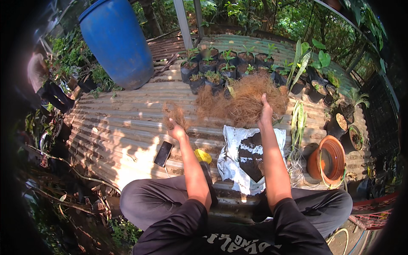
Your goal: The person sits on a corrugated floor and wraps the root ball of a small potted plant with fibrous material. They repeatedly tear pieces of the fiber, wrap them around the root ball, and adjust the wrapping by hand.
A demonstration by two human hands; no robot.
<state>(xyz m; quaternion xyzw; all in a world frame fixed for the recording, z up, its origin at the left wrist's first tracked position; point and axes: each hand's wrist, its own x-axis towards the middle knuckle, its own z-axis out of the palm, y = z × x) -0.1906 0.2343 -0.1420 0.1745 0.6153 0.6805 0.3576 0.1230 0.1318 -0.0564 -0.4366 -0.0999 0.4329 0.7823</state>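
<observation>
My left hand (177,131) is closed round a small tuft of brown coconut fibre (174,112), held out above the corrugated metal sheet. Farther right, my right hand (265,114) grips the near right side of a much larger fibre clump (248,97), its thumb upright against the strands and its other fingers partly hidden. Loose strands spread from this clump toward the left. Below my right forearm lies a white plastic sack (227,155) with dark soil (250,165) on it. Uprooted snake plants (299,121) with bare roots lie to the right of the sack.
Potted seedlings (208,64) in black bags stand beyond the fibre, and more pots (338,124) line the right. An orange-brown pot (340,153) rests on its side. A phone (163,154) and a yellow object (203,156) lie near my legs. A blue barrel (117,44) and another person (38,70) are left.
</observation>
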